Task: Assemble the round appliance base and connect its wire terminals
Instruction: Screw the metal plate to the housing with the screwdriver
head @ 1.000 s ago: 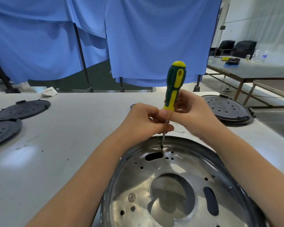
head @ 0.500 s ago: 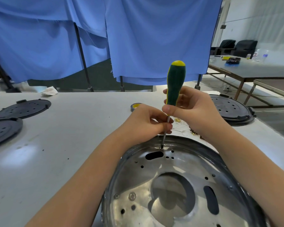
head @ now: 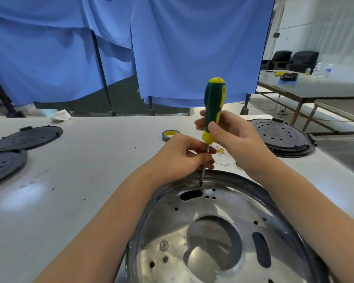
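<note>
Both forearms reach forward; right hand raised, fingers curled, above the pinching left hand.

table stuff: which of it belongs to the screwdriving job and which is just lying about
In use: screwdriver, right hand on its handle, left hand steadying the shaft, metal base.
Lying about: tape roll, black perforated discs, loose wire terminals, crumpled cloth.

My pale grey bench carries the shiny metal base nearest me, two black perforated discs at far left (one partly cut off), another at right, a tape roll, and loose wires.
</note>
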Tool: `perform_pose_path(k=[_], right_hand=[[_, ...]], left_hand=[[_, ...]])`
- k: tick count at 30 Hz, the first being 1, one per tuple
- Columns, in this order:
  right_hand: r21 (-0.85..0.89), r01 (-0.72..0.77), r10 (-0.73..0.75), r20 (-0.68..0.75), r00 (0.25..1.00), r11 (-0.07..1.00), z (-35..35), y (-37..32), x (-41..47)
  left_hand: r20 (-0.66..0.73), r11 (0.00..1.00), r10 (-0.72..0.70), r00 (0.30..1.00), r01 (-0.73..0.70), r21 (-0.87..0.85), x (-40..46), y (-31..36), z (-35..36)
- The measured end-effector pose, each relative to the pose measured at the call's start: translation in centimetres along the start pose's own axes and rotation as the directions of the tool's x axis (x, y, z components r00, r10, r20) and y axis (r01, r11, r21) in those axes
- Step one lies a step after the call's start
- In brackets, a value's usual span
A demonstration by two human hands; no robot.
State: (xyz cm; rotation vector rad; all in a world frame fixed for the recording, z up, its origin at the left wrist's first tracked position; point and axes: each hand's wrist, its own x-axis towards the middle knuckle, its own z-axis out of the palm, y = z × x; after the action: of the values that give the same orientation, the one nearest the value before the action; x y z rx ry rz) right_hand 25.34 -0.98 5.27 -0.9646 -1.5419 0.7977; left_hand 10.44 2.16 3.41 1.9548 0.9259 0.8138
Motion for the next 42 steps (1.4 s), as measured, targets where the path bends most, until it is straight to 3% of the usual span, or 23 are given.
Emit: perform_pose_path(k=[9, 18, 21, 25, 28, 33, 39, 42], right_hand=[[-0.013, 0.027, -0.027, 0.002, 1.0, 1.0, -0.37, -0.25, 0.02], [-0.128, 0.027, -0.05, -0.176, 0.983, 0.991, -0.05, -0.46, 0.04], [-0.089, 0.012, -0.025, -0.148, 0.989, 0.996, 0.14, -0.34, -0.06], [0.135, -0.014, 0.019, -0.035, 0.999, 0.991, -0.1, -0.44, -0.13], [0.075, 0.006, -0.006, -0.007, 1.0, 0.997, -0.21, -0.57, -0.17], [0.024, 0.0, 0.003, -0.118, 0.993, 1.0, -0.47, -0.58, 0.07], [-0.024, 0.025, -0.028, -0.145, 0.989, 0.999, -0.11, -0.45, -0.08], [0.018, 0.009, -0.008, -0.073, 0.997, 1.0, 0.05, -0.45, -0.21]], left_hand=[[-0.169, 0.999, 0.035, 0.985, -0.031, 0.028, 0.24, -0.11, -0.27], [-0.072, 0.999, 0.037, 0.997, -0.038, -0.014, 0.23, -0.13, -0.01], [-0.063, 0.999, 0.036, 0.997, -0.037, -0.018, 0.23, -0.23, -0.05], [-0.071, 1.0, 0.023, 0.997, -0.024, -0.016, 0.35, -0.42, -0.3], [-0.07, 0.999, 0.02, 0.997, -0.022, -0.03, 0.36, -0.45, -0.31], [-0.043, 0.997, 0.007, 0.999, -0.01, -0.073, 0.16, -0.37, -0.15], [-0.02, 0.998, 0.024, 1.0, -0.025, -0.056, 0.04, -0.12, 0.14], [-0.001, 0.999, 0.022, 1.0, -0.022, -0.033, -0.03, -0.05, 0.05]])
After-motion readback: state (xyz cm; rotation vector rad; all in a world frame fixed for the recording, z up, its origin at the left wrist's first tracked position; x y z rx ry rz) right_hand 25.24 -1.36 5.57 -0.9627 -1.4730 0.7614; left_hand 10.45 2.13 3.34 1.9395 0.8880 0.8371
